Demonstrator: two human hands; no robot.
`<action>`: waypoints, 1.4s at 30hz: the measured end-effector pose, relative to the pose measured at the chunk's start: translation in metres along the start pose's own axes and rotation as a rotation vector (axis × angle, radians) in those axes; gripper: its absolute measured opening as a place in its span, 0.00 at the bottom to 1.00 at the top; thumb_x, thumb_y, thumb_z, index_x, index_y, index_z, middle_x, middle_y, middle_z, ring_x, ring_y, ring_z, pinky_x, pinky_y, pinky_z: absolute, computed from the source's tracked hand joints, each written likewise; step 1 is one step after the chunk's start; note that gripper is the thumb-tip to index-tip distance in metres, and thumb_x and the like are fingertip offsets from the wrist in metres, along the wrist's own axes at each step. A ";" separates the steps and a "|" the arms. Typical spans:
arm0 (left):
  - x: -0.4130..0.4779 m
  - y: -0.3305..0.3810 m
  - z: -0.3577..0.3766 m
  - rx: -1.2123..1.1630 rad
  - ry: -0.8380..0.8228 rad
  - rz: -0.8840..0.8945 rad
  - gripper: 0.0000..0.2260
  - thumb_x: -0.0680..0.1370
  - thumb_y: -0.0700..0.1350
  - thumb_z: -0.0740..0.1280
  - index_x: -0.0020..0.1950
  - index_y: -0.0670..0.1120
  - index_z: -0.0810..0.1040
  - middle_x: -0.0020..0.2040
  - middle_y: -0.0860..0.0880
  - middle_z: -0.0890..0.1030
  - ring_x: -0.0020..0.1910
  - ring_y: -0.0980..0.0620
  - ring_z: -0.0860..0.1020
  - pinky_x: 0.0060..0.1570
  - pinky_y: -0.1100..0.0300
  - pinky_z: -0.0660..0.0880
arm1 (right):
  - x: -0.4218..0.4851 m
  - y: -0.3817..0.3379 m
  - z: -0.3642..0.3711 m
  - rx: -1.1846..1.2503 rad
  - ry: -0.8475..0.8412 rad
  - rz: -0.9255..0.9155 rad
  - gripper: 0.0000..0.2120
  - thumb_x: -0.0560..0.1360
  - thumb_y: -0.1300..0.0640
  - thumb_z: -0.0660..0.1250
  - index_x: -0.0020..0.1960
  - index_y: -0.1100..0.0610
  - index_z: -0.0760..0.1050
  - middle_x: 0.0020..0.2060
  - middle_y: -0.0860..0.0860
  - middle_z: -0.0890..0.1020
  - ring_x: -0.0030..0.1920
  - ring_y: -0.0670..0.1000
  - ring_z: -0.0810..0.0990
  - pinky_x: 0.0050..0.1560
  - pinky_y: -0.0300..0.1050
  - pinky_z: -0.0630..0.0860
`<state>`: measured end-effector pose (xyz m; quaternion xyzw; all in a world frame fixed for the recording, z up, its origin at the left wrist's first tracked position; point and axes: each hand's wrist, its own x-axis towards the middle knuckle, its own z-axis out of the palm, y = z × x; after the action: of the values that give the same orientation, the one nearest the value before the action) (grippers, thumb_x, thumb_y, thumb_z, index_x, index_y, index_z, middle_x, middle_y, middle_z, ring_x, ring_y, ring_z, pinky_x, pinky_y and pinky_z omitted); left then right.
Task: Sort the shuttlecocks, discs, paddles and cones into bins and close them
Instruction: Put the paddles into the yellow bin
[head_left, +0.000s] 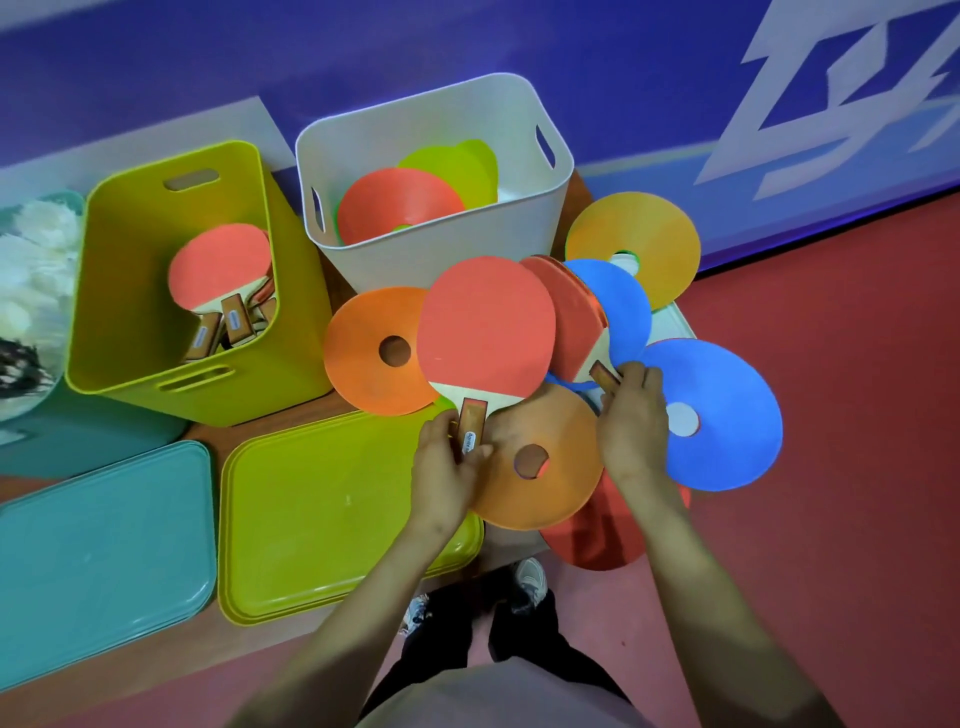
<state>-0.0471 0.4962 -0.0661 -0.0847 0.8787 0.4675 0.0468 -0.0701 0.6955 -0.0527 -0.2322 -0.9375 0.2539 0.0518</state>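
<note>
The step in hand is paddle sorting: the left hand (448, 467) is closed around the handle of a red paddle (485, 332), its blade raised over the heap of discs, while the right hand (631, 421) pinches the handle of a 2nd red paddle (569, 317) tucked behind the 1st. Both sit over the pile at the right, where orange, blue and yellow discs lie overlapped, an orange disc (540, 467) just under the wrists. The yellow-green bin (130, 249) to the left already holds several paddles (221, 275), so I judge these 2 belong there. The next move calls for carrying both leftward over its rim and letting go, blades clear of the white bin (431, 130) with discs in it. The green lid (322, 504) and teal lid (104, 545) lie near, not yet fitted.
</note>
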 end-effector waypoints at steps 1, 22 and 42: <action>-0.002 0.000 -0.001 -0.009 0.015 0.007 0.22 0.70 0.40 0.73 0.63 0.42 0.72 0.56 0.45 0.76 0.51 0.46 0.76 0.50 0.49 0.74 | -0.003 -0.001 0.002 0.019 0.041 -0.030 0.12 0.75 0.69 0.61 0.58 0.66 0.69 0.53 0.63 0.71 0.48 0.65 0.73 0.41 0.56 0.69; -0.001 0.012 -0.060 -0.146 0.374 0.091 0.19 0.72 0.42 0.73 0.60 0.42 0.71 0.54 0.46 0.74 0.52 0.45 0.76 0.47 0.43 0.76 | -0.009 -0.085 -0.021 0.428 0.306 -0.403 0.13 0.76 0.65 0.64 0.59 0.64 0.72 0.54 0.60 0.74 0.57 0.58 0.73 0.56 0.56 0.74; 0.096 0.002 -0.299 0.367 0.305 -0.206 0.10 0.76 0.46 0.66 0.47 0.38 0.74 0.48 0.37 0.76 0.48 0.37 0.75 0.40 0.52 0.66 | 0.003 -0.328 0.019 0.084 0.064 -0.611 0.17 0.78 0.60 0.60 0.65 0.63 0.67 0.58 0.62 0.72 0.60 0.63 0.71 0.54 0.56 0.68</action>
<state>-0.1423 0.2388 0.0872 -0.2333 0.9324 0.2749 -0.0243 -0.2109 0.4382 0.0943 0.0549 -0.9506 0.2576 0.1646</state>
